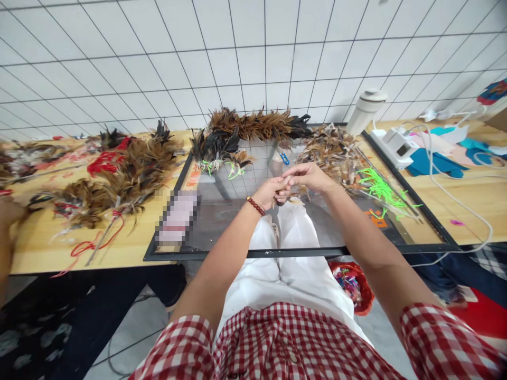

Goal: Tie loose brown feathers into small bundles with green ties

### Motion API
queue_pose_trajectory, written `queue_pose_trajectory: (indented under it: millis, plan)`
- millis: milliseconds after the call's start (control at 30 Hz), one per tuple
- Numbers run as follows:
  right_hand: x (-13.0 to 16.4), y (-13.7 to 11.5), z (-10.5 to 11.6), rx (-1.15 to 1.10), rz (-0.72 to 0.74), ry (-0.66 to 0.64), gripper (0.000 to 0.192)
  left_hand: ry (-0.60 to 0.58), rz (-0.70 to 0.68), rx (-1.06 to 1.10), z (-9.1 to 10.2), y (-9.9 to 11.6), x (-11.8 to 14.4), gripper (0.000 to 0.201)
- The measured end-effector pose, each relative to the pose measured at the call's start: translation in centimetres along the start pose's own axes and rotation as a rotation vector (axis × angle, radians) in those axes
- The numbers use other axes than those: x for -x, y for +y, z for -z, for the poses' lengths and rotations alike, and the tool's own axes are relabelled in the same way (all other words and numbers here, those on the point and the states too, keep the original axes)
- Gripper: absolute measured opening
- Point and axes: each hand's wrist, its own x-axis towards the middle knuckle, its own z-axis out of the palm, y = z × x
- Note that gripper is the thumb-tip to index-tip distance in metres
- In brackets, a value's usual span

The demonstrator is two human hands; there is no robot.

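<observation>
My left hand point(271, 191) and my right hand point(307, 176) meet over the glass panel point(222, 232), fingers pinched together on a small bunch of brown feathers point(285, 196) that is mostly hidden between them. A red bead bracelet sits on my left wrist. Piles of brown and black feathers point(253, 126) lie at the panel's far edge, and more feathers point(332, 150) lie to the right of my hands. Green plastic ties point(378, 187) are scattered on the right part of the panel. A blue clip point(284, 157) lies just beyond my hands.
Feather bundles with red cord point(114, 174) cover the wooden table on the left. Another person's hand point(10, 211) shows at the far left edge. A white device point(394, 145) with cables and a white canister point(366, 110) stand at the right. A red basket point(352, 285) sits on the floor.
</observation>
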Motion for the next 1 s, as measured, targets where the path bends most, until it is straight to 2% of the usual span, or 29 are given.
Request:
queue_pose_trajectory:
  millis: [233, 367, 433, 600, 833, 900, 1000]
  plan:
    - [0.0, 0.5, -0.1, 0.029, 0.116, 0.021, 0.043, 0.007, -0.022, -0.049, 0.7, 0.0, -0.2, 0.024]
    - [0.0, 0.5, 0.2, 0.034, 0.117, 0.037, 0.046, 0.105, -0.1, -0.086, 0.7, 0.1, -0.6, 0.006]
    - [-0.1, 0.5, 0.3, 0.048, 0.133, 0.045, 0.045, 0.14, -0.145, -0.107, 0.6, 0.1, -0.7, 0.012]
    - [-0.5, 0.7, 0.2, 0.16, 0.203, 0.149, 0.042, 0.115, -0.204, -0.156, 0.2, -0.3, -0.5, 0.028]
    - [-0.5, 0.6, 0.1, -0.107, 0.005, 0.115, 0.054, 0.167, -0.196, -0.094, -0.1, -0.1, -0.2, 0.034]
    - [-0.5, 0.3, 0.2, -0.118, -0.017, 0.113, 0.059, 0.174, -0.182, -0.027, -0.3, 0.0, -0.2, 0.034]
    - [-0.5, 0.1, 0.1, -0.043, -0.027, 0.057, 0.056, 0.202, -0.165, 0.025, -0.6, 0.0, -0.3, 0.036]
